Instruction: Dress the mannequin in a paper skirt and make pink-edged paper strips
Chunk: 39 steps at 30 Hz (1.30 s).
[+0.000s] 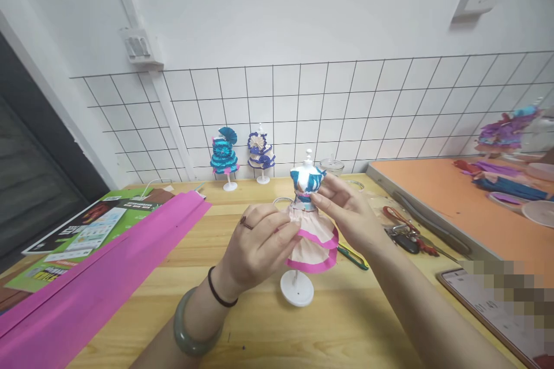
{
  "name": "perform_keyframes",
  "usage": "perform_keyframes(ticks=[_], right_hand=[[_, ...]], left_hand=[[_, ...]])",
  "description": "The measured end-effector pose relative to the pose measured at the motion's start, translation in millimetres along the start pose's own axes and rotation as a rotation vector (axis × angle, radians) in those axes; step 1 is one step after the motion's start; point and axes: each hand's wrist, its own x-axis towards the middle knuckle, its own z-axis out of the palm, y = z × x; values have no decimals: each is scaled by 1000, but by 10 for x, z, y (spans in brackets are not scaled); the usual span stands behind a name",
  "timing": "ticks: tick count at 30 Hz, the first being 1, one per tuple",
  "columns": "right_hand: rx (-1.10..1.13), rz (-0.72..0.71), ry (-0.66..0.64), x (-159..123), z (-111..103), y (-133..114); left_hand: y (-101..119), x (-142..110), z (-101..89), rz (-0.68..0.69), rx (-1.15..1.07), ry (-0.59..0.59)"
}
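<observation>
A small mannequin doll (pixel 308 184) on a white round stand (pixel 296 288) is held above the wooden table (pixel 268 323). It wears a blue-and-white paper top and a beige paper skirt with pink hems (pixel 318 245). My left hand (pixel 259 248) pinches the skirt's left side at the waist. My right hand (pixel 350 213) grips the doll's waist from the right with thumb and fingers closed. A green bangle and a black band are on my left wrist.
A long pink paper roll (pixel 99 277) lies at the left over printed sheets (pixel 86 230). Two dressed paper dolls (pixel 225 158) stand by the wire grid wall. Keys (pixel 407 236), green-handled scissors (pixel 352 256), an orange board (pixel 459 207) with more paper dresses sit right.
</observation>
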Motion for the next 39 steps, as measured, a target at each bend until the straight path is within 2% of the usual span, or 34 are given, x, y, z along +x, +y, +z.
perform_keyframes(ticks=[2,6,9,11,13,17,20,23,26,32,39], right_hand=[[3,13,-14,-6,19,-20],[-29,6,38,-3,0,-6],[-26,12,64,10,-46,31],[-19,36,77,21,-80,49],[3,56,81,32,-109,58],[56,61,53,44,-120,64],[53,67,26,30,-92,81],[55,105,0,12,-74,120],[17,129,-17,55,-87,172],[-79,0,-44,494,4,275],[-54,12,-205,1116,436,598]], left_hand=[[3,-5,8,31,-6,-10],[-2,-12,8,59,-7,-36],[-8,-11,-12,43,-34,-41],[-24,-10,-45,-4,-71,8],[-55,-8,-95,-99,-98,125],[-132,30,-211,-338,-115,471],[-167,95,-288,-436,-143,662],[-176,159,-361,-475,-172,767],[-184,193,-436,-516,-171,807],[-275,195,-565,-578,-212,894],[-423,137,-692,-710,-290,953]])
